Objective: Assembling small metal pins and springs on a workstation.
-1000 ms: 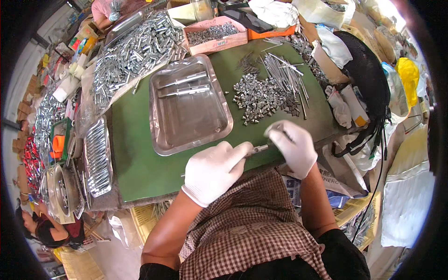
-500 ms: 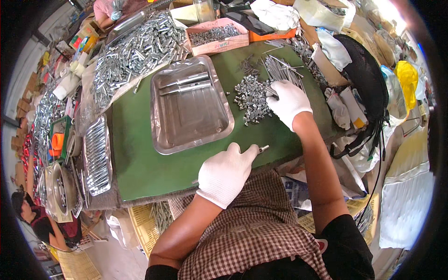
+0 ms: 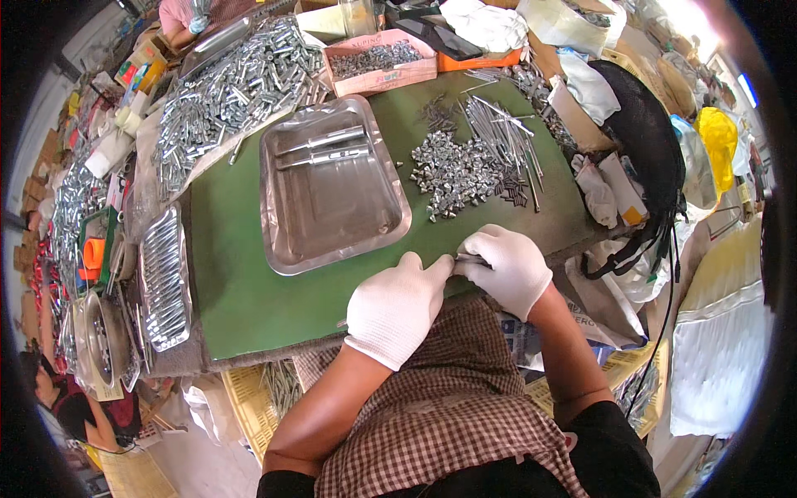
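A slim metal tube (image 3: 342, 324) lies in my white-gloved left hand (image 3: 397, 311), which is closed round it near the front edge of the green mat. Only one end shows below the palm. My right hand (image 3: 505, 270), also gloved, meets the left fingertips and pinches a small grey metal piece (image 3: 473, 260) at the tube's other end. The fingers hide most of that piece. Beyond my hands lies a heap of small shiny metal fittings (image 3: 452, 170), with thin metal rods (image 3: 502, 133) and short dark pins (image 3: 512, 189) beside it.
A steel tray (image 3: 332, 236) on the green mat (image 3: 228, 307) holds two metal pens or tubes. Behind stand a pink box (image 3: 386, 80) of small parts and a large pile of metal tubes (image 3: 237, 91). A smaller tray (image 3: 166, 278) is at left, a black mesh bag (image 3: 647, 133) at right.
My right hand has come back from the fittings heap to my left fingertips, bringing a small metal piece to the tube's end. The left hand stays nearly in place.
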`<state>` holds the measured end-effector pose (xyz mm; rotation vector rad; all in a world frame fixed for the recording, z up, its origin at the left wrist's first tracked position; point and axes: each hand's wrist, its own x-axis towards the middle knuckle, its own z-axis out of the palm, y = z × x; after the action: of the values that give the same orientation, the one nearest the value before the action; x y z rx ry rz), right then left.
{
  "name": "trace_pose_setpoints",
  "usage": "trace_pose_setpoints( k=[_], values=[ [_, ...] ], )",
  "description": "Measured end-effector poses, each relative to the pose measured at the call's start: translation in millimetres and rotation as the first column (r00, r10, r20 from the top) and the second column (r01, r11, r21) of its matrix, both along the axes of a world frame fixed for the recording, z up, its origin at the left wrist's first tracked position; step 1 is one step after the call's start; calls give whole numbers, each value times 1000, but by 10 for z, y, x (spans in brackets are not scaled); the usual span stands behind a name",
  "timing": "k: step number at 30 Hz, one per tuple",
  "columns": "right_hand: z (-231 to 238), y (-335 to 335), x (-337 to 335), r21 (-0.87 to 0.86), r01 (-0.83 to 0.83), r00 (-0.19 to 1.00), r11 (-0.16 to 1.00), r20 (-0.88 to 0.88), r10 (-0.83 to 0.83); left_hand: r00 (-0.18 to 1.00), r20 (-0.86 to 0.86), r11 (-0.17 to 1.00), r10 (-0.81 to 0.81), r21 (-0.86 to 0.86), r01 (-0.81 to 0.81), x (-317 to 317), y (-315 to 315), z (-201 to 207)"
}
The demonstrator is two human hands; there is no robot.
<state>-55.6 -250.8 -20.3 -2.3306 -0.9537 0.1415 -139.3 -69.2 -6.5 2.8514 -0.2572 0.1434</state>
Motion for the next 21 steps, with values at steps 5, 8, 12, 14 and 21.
trace_pose_setpoints(
  k=[5,8,12,14,21],
  values=[
    [-7,-77,146,159,127,986,979,91,-142,1000,0,1000,8,-22,-8,-12,8,2],
    [-67,-98,363,194,232,949,953,172,-266,1000,-5,1000,7,28,-7,3,-6,9],
    [-81,-38,477,30,155,946,987,284,-157,1000,-4,1000,22,-6,-22,10,-2,-6],
    [-107,-41,513,16,149,940,989,308,-146,999,36,999,14,-40,-13,0,-2,-31],
    [53,-104,298,8,99,977,995,188,-99,1000,13,1000,14,-28,-14,-2,7,-34]
  ],
)
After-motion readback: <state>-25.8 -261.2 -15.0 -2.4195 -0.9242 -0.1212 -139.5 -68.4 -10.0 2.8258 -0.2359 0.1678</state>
